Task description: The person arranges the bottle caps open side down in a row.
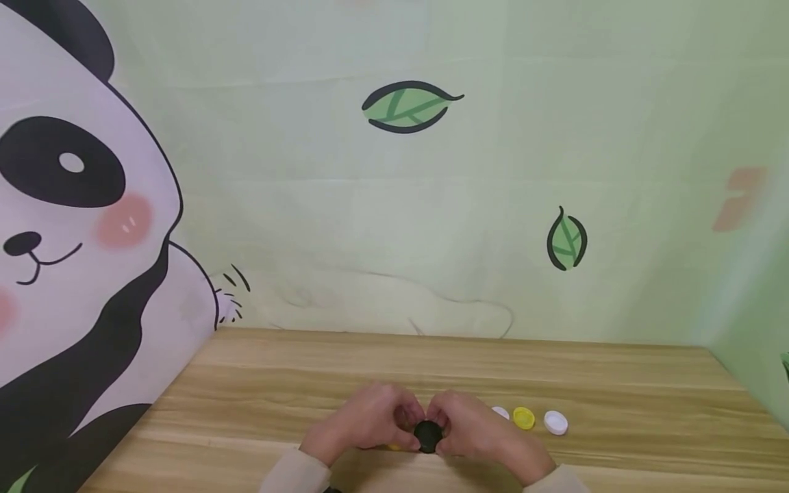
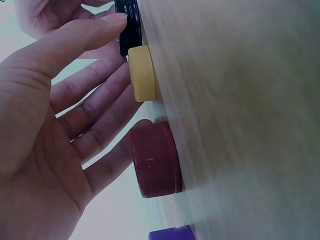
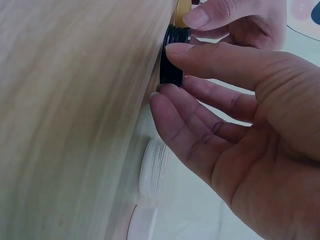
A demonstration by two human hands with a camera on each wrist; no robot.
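A round black bottle cap (image 1: 428, 436) sits on the wooden table between my two hands. From its left, my left hand (image 1: 377, 416) pinches it, thumb in front and fingers behind. My right hand (image 1: 476, 426) pinches the opposite side; in the right wrist view its thumb lies across the ridged rim of the black cap (image 3: 173, 65). Beside the black cap, in the left wrist view, stands a yellow cap (image 2: 143, 74), close to the left fingers. A thicker dark red cap (image 2: 157, 160) follows, then a purple cap (image 2: 172, 234) cut off by the frame.
Right of my right hand lie a partly hidden white cap (image 1: 501, 412), a bright yellow cap (image 1: 524, 418) and another white cap (image 1: 556, 422). Behind the wooden table (image 1: 246, 370) hangs a pale green backdrop (image 1: 296, 171) printed with a panda and leaves.
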